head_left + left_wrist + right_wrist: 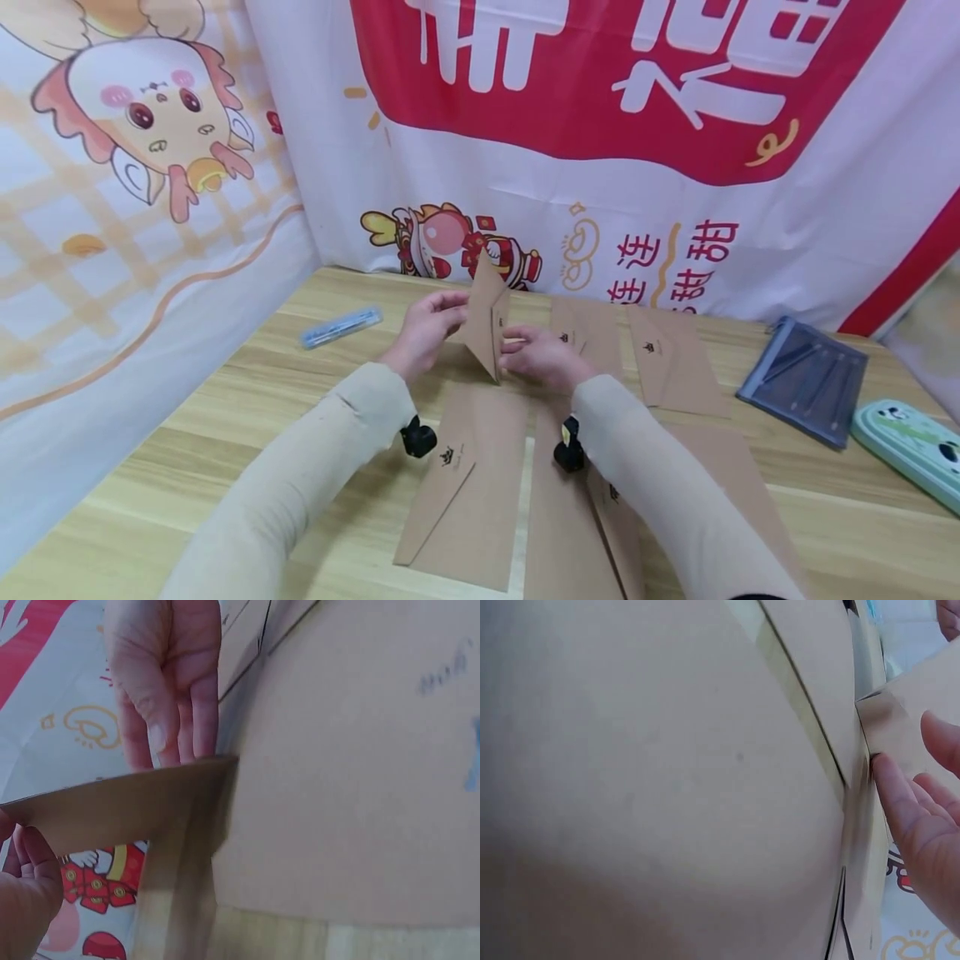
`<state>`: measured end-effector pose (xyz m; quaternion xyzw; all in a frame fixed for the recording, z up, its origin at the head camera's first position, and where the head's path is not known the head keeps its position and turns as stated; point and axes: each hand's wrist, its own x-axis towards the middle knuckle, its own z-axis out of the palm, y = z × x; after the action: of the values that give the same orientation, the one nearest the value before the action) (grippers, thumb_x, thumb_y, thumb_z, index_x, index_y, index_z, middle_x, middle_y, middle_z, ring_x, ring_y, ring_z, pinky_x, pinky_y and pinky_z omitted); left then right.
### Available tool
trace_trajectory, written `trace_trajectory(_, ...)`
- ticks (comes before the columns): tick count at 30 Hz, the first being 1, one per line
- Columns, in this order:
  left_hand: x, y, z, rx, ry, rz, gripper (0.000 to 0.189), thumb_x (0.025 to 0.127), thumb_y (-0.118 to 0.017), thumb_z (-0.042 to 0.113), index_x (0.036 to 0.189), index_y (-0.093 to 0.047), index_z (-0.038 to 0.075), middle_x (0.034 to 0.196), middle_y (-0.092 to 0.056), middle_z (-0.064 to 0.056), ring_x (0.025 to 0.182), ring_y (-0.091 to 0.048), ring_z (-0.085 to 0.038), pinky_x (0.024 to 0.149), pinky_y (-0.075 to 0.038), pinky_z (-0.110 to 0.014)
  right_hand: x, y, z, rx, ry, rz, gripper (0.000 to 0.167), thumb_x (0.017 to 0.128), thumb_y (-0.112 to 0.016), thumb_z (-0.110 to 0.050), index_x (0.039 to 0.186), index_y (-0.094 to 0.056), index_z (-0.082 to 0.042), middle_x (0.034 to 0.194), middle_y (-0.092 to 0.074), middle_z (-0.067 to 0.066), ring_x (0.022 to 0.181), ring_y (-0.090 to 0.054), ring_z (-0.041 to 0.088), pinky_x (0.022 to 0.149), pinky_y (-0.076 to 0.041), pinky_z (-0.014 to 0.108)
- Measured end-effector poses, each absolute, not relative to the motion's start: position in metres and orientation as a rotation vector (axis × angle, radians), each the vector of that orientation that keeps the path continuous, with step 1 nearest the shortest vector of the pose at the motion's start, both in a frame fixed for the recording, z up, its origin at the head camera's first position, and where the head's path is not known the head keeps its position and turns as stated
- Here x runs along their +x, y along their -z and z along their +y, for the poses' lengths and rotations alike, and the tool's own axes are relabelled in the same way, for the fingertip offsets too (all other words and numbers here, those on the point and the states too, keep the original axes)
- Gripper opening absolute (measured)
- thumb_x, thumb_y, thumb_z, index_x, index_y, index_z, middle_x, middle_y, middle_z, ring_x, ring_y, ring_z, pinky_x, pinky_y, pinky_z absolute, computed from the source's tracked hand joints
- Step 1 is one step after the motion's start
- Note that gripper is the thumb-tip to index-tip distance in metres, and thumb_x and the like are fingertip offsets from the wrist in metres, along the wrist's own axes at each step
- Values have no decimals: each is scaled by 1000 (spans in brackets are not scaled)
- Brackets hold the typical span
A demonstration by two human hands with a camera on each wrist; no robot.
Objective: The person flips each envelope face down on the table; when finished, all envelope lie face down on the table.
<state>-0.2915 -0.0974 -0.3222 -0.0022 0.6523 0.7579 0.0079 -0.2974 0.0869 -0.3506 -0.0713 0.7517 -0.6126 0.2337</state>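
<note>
A brown paper envelope (482,321) with a pointed flap stands on edge above the table in the head view. My left hand (427,332) pinches its left side between thumb and fingers; the left wrist view shows this left hand (30,892) at the envelope's edge (127,810). On the other side is my right hand (543,354), its fairly straight fingers touching the envelope low on its face. In the right wrist view, one fingertip of that right hand (922,832) lies at the envelope's lower edge. Another envelope (491,433), printed with a small black mark, lies just below my hands.
More brown envelopes (684,367) lie flat in the middle and right, partly under my right forearm. A blue see-through packet (341,327) sits at left. A dark mesh pouch (806,379) and a mint pencil case (911,446) are at right. Printed cloth (480,179) hangs behind.
</note>
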Motion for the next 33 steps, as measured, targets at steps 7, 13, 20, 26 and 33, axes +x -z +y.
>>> trace_trajectory(7,-290,312,-78,83,-2305,2111,35,87,-55,-5,122,-56,-1,129,-53,-11,112,-52,-21,97,-46,-33,-298,352,87,-221,1664,2081,60,85,-57,5,140,-34,-3,137,-45,20,123,-46,30,102,-40,37)
trace_trajectory(13,-291,310,-66,102,-2211,2224,29,87,-57,-2,114,-62,5,125,-56,-6,112,-54,-22,95,-47,-34,-299,355,88,-207,1707,2052,61,85,-57,6,140,-34,-3,137,-44,21,123,-46,30,101,-42,37)
trace_trajectory(20,-290,310,-61,100,-2167,2241,27,87,-58,1,113,-63,8,122,-58,-4,110,-57,-22,96,-46,-35,-287,341,91,-166,1600,2222,67,82,-64,-1,142,-34,-9,130,-50,19,115,-51,31,99,-43,41)
trace_trajectory(26,-287,308,-60,92,-2168,2232,26,89,-56,4,113,-63,12,124,-56,-3,113,-54,-24,101,-41,-43,-271,321,84,-205,1668,2373,75,79,-71,-10,143,-32,-18,139,-43,14,127,-42,31,103,-37,48)
trace_trajectory(33,-287,310,-55,86,-2182,2216,26,90,-55,3,114,-62,9,123,-57,-3,113,-54,-22,97,-45,-38,-262,319,71,-183,1901,2370,66,77,-73,-9,135,-43,-16,135,-47,11,125,-45,27,101,-42,39)
